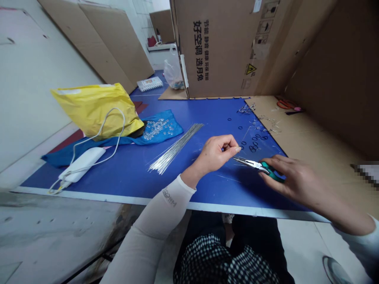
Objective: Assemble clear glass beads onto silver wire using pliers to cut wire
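Note:
My left hand (219, 154) is closed in a pinch, thumb against forefinger, just left of the pliers' tips. What it pinches is too small to make out. My right hand (288, 175) is wrapped round the green handles of needle-nose pliers (250, 162), whose jaws point left toward my left fingertips. Behind my hands, several small black rings (255, 142) lie scattered on the blue tabletop (207, 193). A bundle of thin straight metal wires (176, 150) rests to the left of my left hand, with a few loose wires near it.
Clear beads (158, 128) lie on a blue cloth (174, 118) at the left, beside a yellow bag (100, 110) and a white power strip (81, 163) with its cord. Bent wire pieces (247, 108) and red-handled scissors (286, 103) are at back right. A large cardboard box (225, 51) stands behind.

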Motion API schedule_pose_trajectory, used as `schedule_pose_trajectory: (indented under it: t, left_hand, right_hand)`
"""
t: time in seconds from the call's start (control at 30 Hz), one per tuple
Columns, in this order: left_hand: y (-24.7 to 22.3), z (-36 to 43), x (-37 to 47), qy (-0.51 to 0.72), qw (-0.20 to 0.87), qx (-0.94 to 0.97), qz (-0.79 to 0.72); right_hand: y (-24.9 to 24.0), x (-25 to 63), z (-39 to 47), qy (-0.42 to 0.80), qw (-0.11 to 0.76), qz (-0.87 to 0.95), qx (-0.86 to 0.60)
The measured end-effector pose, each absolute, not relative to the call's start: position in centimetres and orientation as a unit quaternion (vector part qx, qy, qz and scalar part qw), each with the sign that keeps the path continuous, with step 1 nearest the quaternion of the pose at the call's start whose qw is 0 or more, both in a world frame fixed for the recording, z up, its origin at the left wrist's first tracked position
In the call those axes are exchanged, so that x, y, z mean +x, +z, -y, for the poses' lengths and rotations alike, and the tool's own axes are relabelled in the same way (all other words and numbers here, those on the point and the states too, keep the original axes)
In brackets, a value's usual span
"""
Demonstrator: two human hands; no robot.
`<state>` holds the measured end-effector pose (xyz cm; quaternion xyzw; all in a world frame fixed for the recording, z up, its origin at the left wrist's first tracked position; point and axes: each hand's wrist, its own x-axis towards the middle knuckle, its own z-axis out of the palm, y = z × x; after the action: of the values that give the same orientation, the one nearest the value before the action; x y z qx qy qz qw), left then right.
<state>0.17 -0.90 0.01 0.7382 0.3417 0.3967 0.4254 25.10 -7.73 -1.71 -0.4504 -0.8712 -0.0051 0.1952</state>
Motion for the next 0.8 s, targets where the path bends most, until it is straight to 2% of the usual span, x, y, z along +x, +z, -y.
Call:
schedule_pose_trajectory:
  t: [0.2,0.37,0.6,0.8]
  left_hand:
    - [0.4,1.1,0.1,0.402,0.398,0.755,-0.332]
    - [0.0,0.8,0.1,0.397,0.462,0.724,-0.322]
    - [-0.5,0.3,0.2,0.422,0.587,0.619,-0.306]
    - [-0.4,0.1,0.3,0.412,0.619,0.595,-0.306]
  right_hand:
    - [-1.2,25.1,7.2,0.107,0.212,0.857,-0.458]
    - [-1.0,24.7,7.4,0.153,0.222,0.839,-0.472]
    - [-2.5,27.8,7.0,0.097,0.25,0.799,-0.538]
    - [-4.9,31.7,4.5,-0.026,0.151,0.728,-0.668]
